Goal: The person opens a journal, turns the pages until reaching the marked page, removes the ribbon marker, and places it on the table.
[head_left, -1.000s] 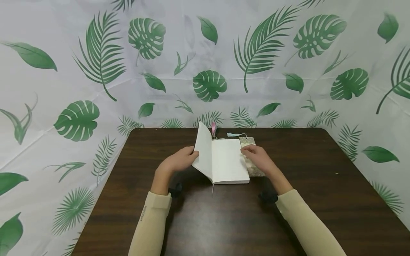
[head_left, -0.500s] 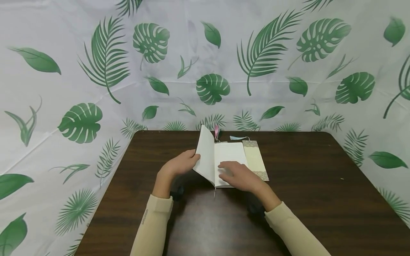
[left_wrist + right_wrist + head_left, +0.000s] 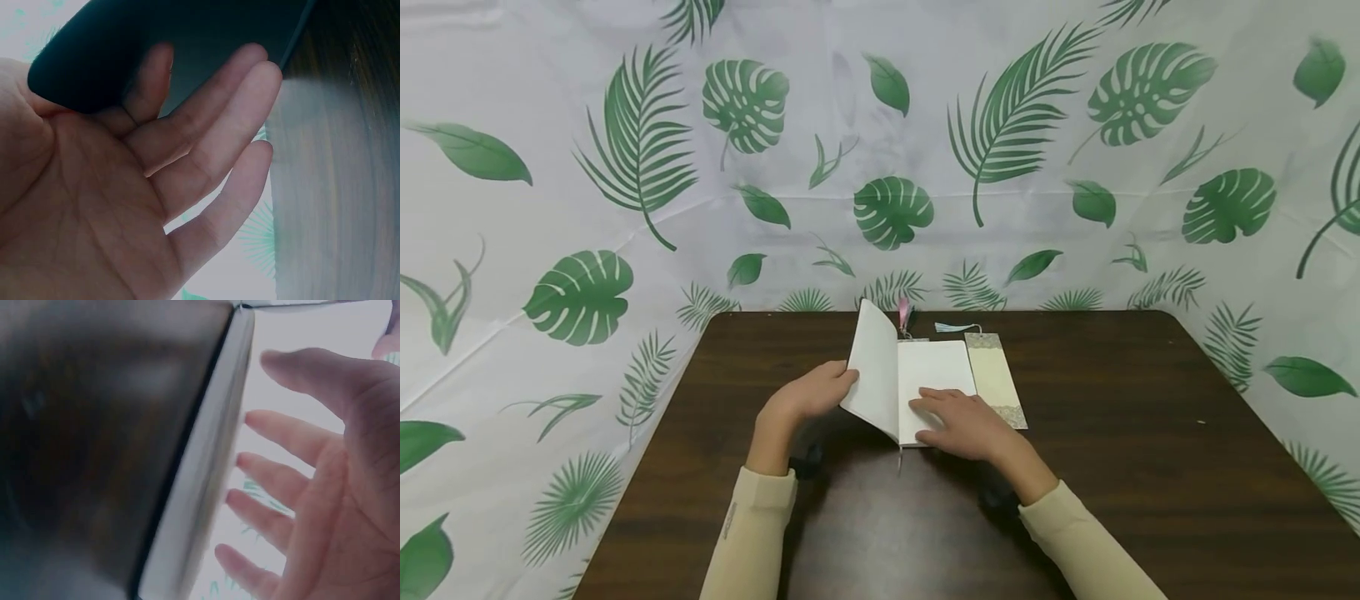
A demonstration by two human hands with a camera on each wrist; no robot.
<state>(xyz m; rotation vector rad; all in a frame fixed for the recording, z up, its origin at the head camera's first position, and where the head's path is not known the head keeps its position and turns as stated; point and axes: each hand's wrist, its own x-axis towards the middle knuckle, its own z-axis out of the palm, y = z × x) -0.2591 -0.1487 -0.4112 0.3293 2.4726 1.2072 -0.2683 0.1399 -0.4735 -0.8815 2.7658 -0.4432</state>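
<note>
Near the far edge of the dark, wood-grained table, the left hand pinches the raised left side of a dark-covered, white-paged notebook; the right hand spreads over its right side. A slackened pinch could drop the smooth cover; a rightward sweep could shift the flat, cream rectangular bookmark.

From above the near side, the head camera faces forward and down across the table to its far edge and both far corners. Each wrist camera sits close: one faces the left hand's palm, the other the right hand's, both sharing the notebook with the head view.
</note>
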